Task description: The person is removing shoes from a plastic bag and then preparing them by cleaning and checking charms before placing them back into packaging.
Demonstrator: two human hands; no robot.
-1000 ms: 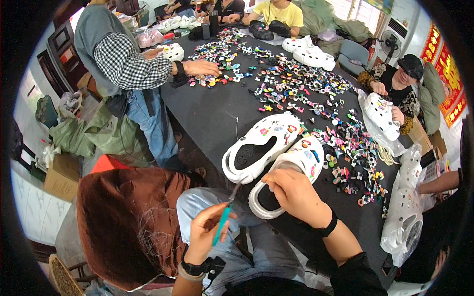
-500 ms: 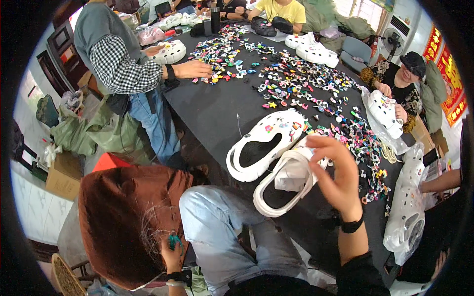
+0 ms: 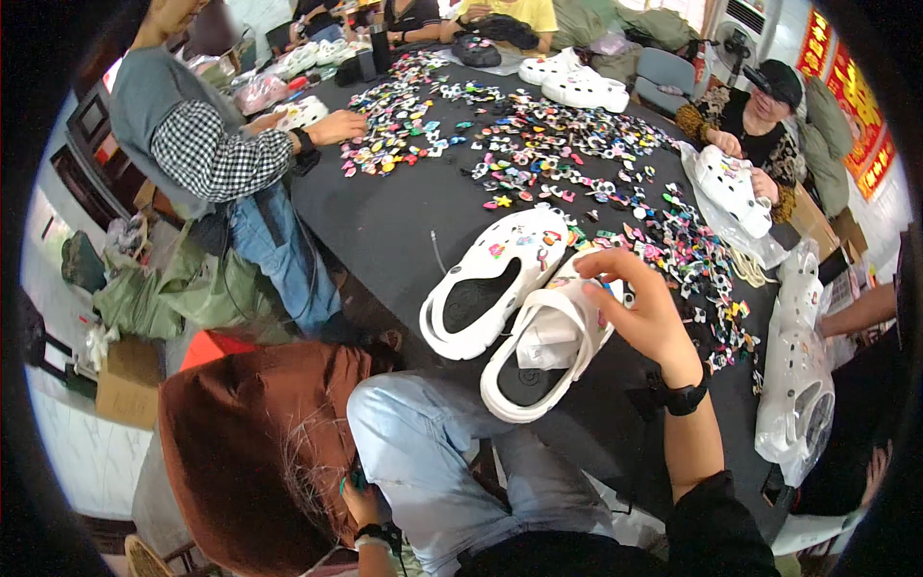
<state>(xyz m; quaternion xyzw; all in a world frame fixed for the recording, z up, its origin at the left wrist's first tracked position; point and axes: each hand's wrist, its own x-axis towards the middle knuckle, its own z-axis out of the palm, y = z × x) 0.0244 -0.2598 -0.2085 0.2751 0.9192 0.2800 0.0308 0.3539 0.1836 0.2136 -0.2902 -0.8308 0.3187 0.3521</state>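
Observation:
Two white clogs lie side by side on the black table in front of me. The left clog [image 3: 500, 279] carries colourful charms on its toe. Inside the right clog [image 3: 538, 380] is a crumpled white wad [image 3: 550, 344]. My right hand [image 3: 649, 313] is over that clog's toe, fingers curved and apart; whether they touch it is unclear. Low beside my left knee, my left hand [image 3: 361, 505] is closed around a small teal thing, mostly hidden. Thin clear strands [image 3: 312, 462] lie near it on a brown cloth [image 3: 240, 433].
Many small charms [image 3: 577, 144] spread across the table [image 3: 356, 231]. More white clogs [image 3: 577, 82] stand at the back, and a bagged clog [image 3: 796, 385] lies at the right edge. A person in checked sleeves [image 3: 207, 144] stands left; another person [image 3: 760, 125] handles a clog at right.
My left hand has moved right, closer to my knee, and the teal thing is now mostly hidden. My right hand stays over the right clog's toe, and the whole view has shifted slightly.

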